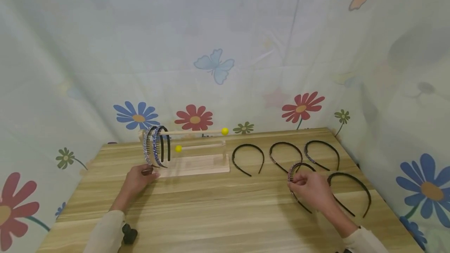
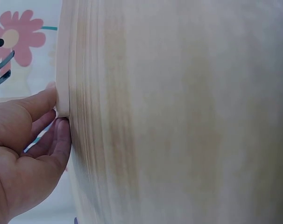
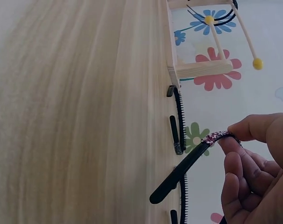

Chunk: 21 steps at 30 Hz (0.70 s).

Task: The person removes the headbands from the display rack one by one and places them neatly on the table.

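My left hand point(image 1: 137, 180) holds the near left corner of a wooden headband stand point(image 1: 204, 166), its thumb and fingers at the base's edge in the left wrist view. Two glittery headbands point(image 1: 154, 147), one silvery and one blue, hang on the stand's upper bar at its left end. On the right, my right hand point(image 1: 314, 190) pinches a black headband point(image 3: 210, 139) with pink glitter between thumb and fingers. That headband is raised off the table in the right wrist view, one black end pointing down and left.
Several more headbands lie on the wooden table point(image 1: 211, 214): a black one point(image 1: 248, 145) right of the stand, others around the right hand, such as one at the back right point(image 1: 321, 141). Yellow balls cap the stand's upper bar point(image 1: 225, 131) and lower bar point(image 1: 178, 148). A flowered curtain point(image 1: 246, 100) stands behind.
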{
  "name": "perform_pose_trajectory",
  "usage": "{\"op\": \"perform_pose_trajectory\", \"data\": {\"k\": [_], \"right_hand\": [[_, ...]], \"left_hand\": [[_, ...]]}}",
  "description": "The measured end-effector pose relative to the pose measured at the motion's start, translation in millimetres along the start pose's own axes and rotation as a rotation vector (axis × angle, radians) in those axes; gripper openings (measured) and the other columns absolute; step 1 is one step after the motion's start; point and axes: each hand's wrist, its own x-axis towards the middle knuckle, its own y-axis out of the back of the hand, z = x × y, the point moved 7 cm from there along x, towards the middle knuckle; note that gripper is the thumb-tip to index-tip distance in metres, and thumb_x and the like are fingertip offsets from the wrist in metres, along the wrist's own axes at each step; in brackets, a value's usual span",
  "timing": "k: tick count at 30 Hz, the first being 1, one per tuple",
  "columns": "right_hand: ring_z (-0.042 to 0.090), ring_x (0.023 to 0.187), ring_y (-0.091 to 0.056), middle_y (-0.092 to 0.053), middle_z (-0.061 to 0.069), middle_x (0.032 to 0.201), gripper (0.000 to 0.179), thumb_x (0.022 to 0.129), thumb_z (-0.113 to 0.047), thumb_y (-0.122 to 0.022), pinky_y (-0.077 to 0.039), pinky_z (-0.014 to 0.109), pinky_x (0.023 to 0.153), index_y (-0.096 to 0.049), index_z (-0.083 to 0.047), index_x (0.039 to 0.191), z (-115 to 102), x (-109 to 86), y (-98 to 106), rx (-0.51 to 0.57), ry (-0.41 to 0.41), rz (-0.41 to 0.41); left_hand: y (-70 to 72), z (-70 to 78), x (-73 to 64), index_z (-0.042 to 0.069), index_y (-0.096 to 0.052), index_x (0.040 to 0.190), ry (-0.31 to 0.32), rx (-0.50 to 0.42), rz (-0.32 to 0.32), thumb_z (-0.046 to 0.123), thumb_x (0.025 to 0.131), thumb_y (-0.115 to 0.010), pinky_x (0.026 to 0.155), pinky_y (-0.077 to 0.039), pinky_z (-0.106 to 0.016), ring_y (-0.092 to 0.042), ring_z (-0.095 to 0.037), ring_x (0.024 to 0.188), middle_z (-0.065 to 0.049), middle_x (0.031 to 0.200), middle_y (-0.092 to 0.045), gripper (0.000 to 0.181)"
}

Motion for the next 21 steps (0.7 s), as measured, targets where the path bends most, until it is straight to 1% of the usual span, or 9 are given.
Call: {"op": "perform_pose_trajectory", "data": {"k": [4,10,16,21], "right_hand": [[0.012,0.074,-0.067,-0.073,-0.002,0.08,0.019,0.087,-0.026,-0.081,-0.056,0.029,0.063,-0.076,-0.007,0.09,4.6,0.0,-3.3,-0.002,-0.019,-0.015],[0.013,0.076,-0.068,-0.074,-0.001,0.083,0.023,0.087,-0.027,-0.081,-0.057,0.031,0.064,-0.076,-0.006,0.093,10.7,1.2,-8.4,0.005,-0.06,-0.045],[0.015,0.077,-0.07,-0.074,0.0,0.084,0.025,0.088,-0.027,-0.08,-0.058,0.031,0.064,-0.077,-0.003,0.095,11.6,2.0,-11.7,0.022,-0.05,-0.065],[0.014,0.076,-0.071,-0.075,-0.002,0.083,0.023,0.087,-0.028,-0.081,-0.058,0.032,0.064,-0.077,-0.006,0.094,16.5,3.6,-16.0,0.011,-0.055,-0.066]], "left_hand": [[0.7,0.6,-0.2,-0.01,-0.059,0.135,-0.002,-0.001,0.002,0.027,0.098,-0.072,0.101,-0.052,-0.058,-0.06,-0.049,0.123,-0.033,0.135,-0.059,0.054],[1.9,3.6,-1.5,-0.01,-0.058,0.136,0.002,-0.009,0.0,0.025,0.098,-0.071,0.102,-0.051,-0.059,-0.059,-0.05,0.124,-0.034,0.136,-0.058,0.053],[1.2,2.3,-0.6,-0.01,-0.059,0.135,-0.009,-0.01,0.009,0.023,0.098,-0.072,0.101,-0.052,-0.058,-0.06,-0.049,0.123,-0.033,0.134,-0.06,0.051],[0.1,0.0,0.2,-0.009,-0.059,0.135,-0.006,-0.007,0.004,0.024,0.098,-0.071,0.101,-0.052,-0.058,-0.06,-0.049,0.122,-0.033,0.134,-0.06,0.051]]}}
